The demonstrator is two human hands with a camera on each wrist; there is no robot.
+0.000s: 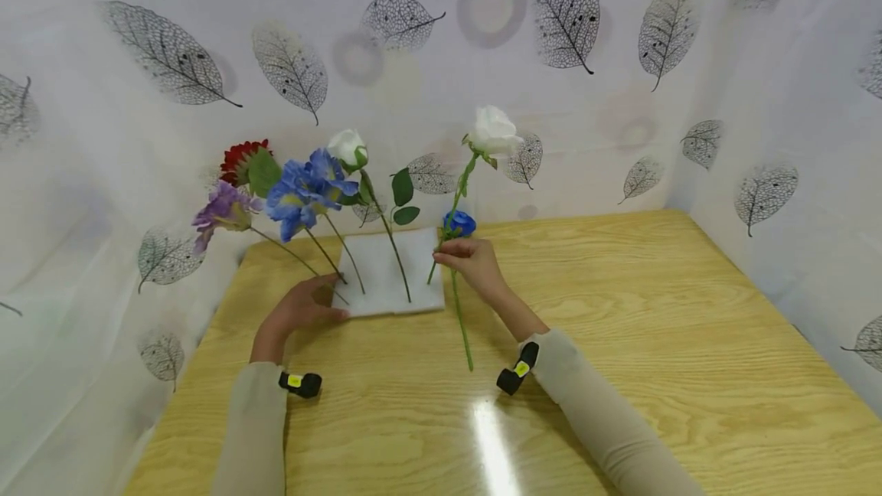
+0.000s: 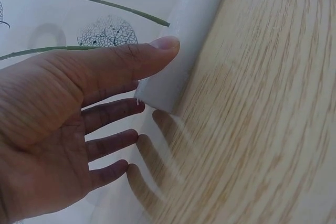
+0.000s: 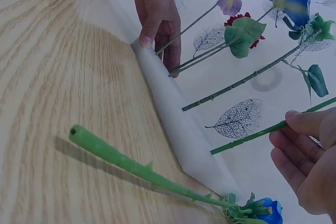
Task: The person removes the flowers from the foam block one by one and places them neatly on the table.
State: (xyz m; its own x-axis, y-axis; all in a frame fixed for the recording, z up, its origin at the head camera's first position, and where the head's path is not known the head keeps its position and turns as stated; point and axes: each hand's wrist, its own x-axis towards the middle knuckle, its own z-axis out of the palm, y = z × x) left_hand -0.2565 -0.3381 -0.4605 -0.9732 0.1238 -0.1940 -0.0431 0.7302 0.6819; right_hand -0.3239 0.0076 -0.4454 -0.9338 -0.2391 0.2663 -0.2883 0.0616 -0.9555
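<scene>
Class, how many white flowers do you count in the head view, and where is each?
2. One white flower is highest, its stem pinched by the right hand; the other, further left, stands in the white block. None seems hidden.

matt block [image 1: 377, 270], perhaps foam

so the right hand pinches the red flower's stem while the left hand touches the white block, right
The colour is wrong: the head view shows the right hand pinching the stem of the rightmost white rose. The left hand does touch the white block.
</scene>
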